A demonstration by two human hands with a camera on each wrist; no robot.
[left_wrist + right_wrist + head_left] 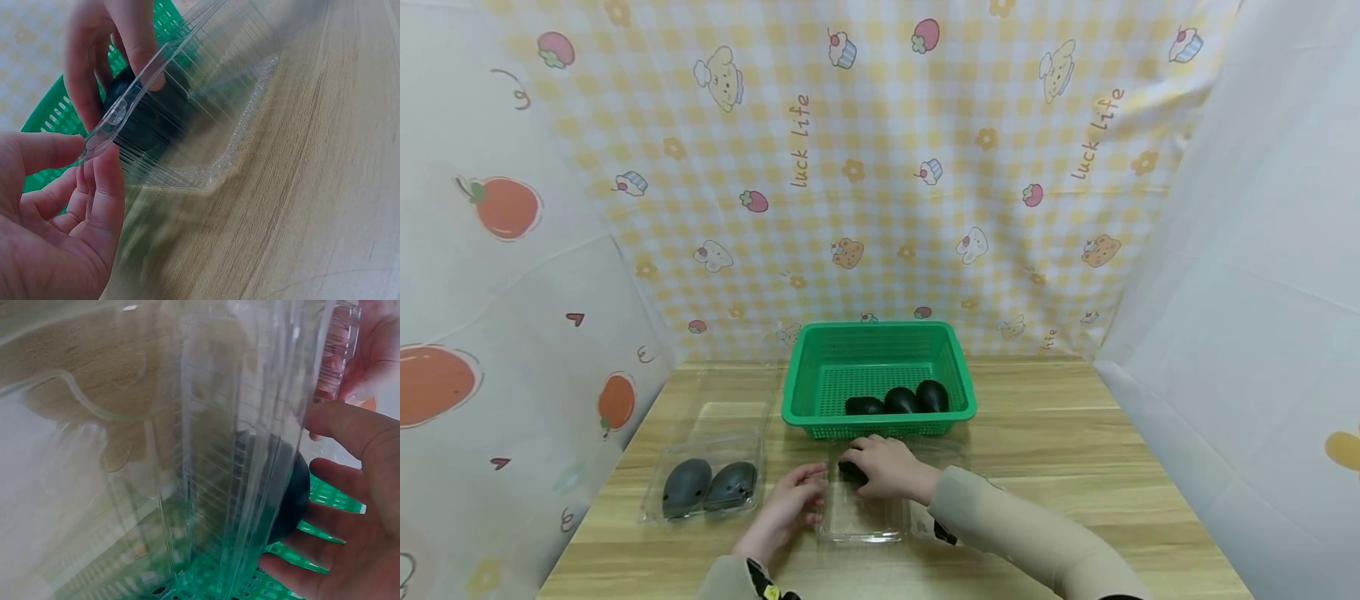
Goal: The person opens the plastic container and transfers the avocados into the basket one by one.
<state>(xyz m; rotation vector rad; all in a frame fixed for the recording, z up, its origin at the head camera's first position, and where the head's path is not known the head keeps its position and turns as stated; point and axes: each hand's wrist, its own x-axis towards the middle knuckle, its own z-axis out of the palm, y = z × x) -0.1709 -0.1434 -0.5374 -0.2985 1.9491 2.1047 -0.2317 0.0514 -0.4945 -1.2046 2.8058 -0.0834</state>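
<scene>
A clear hinged plastic box (863, 523) stands in front of the green basket, its lid (934, 454) folded out to the right. My left hand (792, 498) is at the box's left side; thumb and fingers pinch its rim (115, 115). Over the box, my right hand (887, 468) holds a dark, smooth, avocado-like fruit (852, 473) from above, fingers spread round it. Through the clear wall the same fruit (147, 119) shows inside the box, partly covered by the right hand (119, 44). In the right wrist view, the fruit (294, 500) lies against the fingers.
The green basket (880, 418) holds several more dark fruits (901, 400) along its near side. To the left, another open clear box (651, 500) contains two dark fruits (687, 486). Wood-grain tabletop (1075, 467) lies underneath, with a patterned cloth (880, 225) hanging behind.
</scene>
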